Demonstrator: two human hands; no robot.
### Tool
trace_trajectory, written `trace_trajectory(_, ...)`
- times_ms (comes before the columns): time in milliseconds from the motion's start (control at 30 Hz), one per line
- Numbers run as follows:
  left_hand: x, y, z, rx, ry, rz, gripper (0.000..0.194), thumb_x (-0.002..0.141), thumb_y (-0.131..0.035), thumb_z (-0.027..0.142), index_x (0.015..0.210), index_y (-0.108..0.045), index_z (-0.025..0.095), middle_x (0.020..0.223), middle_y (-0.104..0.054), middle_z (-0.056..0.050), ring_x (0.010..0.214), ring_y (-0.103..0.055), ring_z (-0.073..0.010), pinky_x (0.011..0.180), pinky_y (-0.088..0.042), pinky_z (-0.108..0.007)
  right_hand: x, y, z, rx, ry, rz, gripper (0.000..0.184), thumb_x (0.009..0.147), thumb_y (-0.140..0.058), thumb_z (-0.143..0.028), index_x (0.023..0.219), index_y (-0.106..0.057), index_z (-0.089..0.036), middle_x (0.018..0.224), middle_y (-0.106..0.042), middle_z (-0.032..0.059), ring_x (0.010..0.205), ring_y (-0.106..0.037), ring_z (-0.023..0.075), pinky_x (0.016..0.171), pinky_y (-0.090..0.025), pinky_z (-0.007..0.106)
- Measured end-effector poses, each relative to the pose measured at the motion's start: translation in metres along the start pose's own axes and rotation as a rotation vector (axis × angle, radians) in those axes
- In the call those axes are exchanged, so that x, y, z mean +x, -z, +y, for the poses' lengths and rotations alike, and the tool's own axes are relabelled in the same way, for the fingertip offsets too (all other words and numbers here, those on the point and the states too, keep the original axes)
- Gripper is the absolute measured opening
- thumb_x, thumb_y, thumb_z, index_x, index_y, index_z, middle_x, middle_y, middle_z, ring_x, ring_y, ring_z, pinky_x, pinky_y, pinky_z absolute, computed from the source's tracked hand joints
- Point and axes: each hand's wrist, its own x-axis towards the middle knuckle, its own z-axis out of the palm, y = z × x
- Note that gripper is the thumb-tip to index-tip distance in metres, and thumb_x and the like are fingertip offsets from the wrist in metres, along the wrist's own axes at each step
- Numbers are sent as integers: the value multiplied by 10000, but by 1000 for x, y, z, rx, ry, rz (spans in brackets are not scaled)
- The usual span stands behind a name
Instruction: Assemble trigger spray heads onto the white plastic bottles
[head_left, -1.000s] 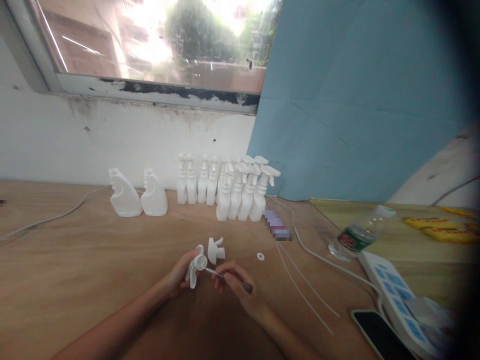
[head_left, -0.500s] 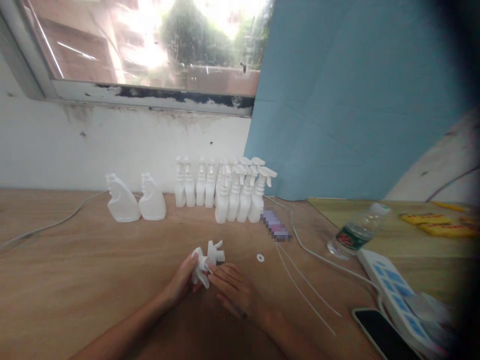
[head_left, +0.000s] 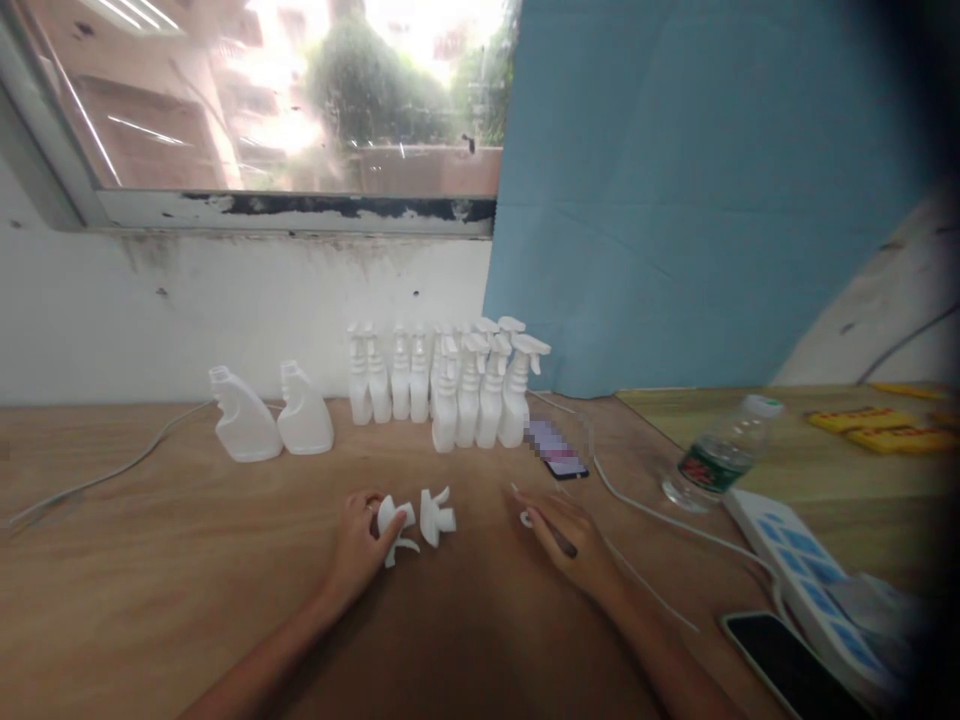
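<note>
My left hand (head_left: pixel 358 540) is closed around a white trigger spray head (head_left: pixel 390 517), its lever pointing down and toward me. A second white spray head (head_left: pixel 433 518) lies on the table just to its right. Farther right, my right hand (head_left: pixel 566 540) reaches low over the table, fingers closed on a slim tool with a dark end (head_left: pixel 564 544); its exact kind cannot be made out. A small white ring washer (head_left: pixel 526 519) shows at those fingertips; whether it is gripped is unclear. Thin white tubes (head_left: pixel 652 588) run partly hidden beneath this hand.
Several white spray bottles (head_left: pixel 491 405) with heads stand by the wall, and two headless ones (head_left: pixel 247 430) stand left. A lit phone (head_left: pixel 559 452), water bottle (head_left: pixel 712 465), power strip (head_left: pixel 806 585), dark phone (head_left: pixel 787 660) and cable (head_left: pixel 667 520) occupy the right side.
My right hand has left the spray head and moved right to the washer and tubes. My left hand still holds its spray head, shifted slightly left and turned.
</note>
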Motion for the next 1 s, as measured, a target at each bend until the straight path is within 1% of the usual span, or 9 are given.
trace_trajectory(133,-1,-2,3,138,-56,-52,397,856,-534,507,1040,-664,180,1109,-578,-109,1099,-490,-294,972,-394,-490,0,5,7,-20,-99,15,215,917,-516,-238,972,-719,-195,954,-749,95,871,-708,247,816,-548,380)
trace_trajectory(233,-2,-1,5,114,-59,-43,388,877,-516,477,1122,-618,194,1136,-556,-102,1111,-481,-284,978,-391,-486,-1,8,7,-12,-210,17,259,928,-507,-292,869,-734,-183,834,-755,90,757,-715,233,724,-549,334)
trace_trajectory(367,-4,1,7,26,-88,-9,312,898,-498,436,1071,-587,192,1098,-520,-95,1092,-483,-265,964,-402,-449,-3,10,9,26,-339,47,350,944,-466,-350,817,-741,-175,670,-728,65,629,-700,213,624,-522,291)
trace_trajectory(500,-8,3,14,-72,-94,-47,238,925,-463,402,1008,-551,197,1003,-501,-63,881,-546,-199,803,-461,-345,-3,12,12,77,-422,92,380,931,-473,-399,825,-748,-159,652,-722,63,611,-693,210,608,-507,277)
trace_trajectory(600,-11,6,19,-88,-94,-88,212,932,-452,388,982,-546,205,930,-495,-32,672,-516,-144,655,-442,-287,-2,13,12,116,-508,103,459,921,-464,-444,681,-730,-159,549,-676,53,513,-651,196,524,-465,266)
trace_trajectory(667,-13,7,20,-69,-105,-117,202,935,-449,380,961,-550,207,884,-497,-16,588,-477,-123,605,-416,-273,-2,12,10,144,-559,103,521,916,-446,-479,588,-701,-164,470,-621,41,451,-610,184,479,-431,262)
trace_trajectory(733,-14,8,20,-40,-135,-146,196,937,-447,368,924,-555,205,863,-507,-15,601,-489,-126,618,-412,-271,-1,11,7,170,-589,96,558,911,-431,-504,543,-680,-166,437,-588,36,428,-588,177,468,-417,259)
trace_trajectory(867,-13,6,20,-11,-189,-162,208,938,-445,356,870,-563,198,885,-539,-39,773,-558,-168,700,-428,-279,0,8,3,183,-599,70,577,905,-421,-522,519,-663,-167,427,-570,34,441,-588,179,484,-419,259)
trace_trajectory(1000,-11,4,24,-36,-205,-146,222,937,-438,352,860,-579,198,862,-550,-39,767,-565,-168,708,-438,-282,-1,5,4,203,-588,46,552,903,-436,-512,542,-671,-168,445,-584,30,464,-596,182,509,-428,261)
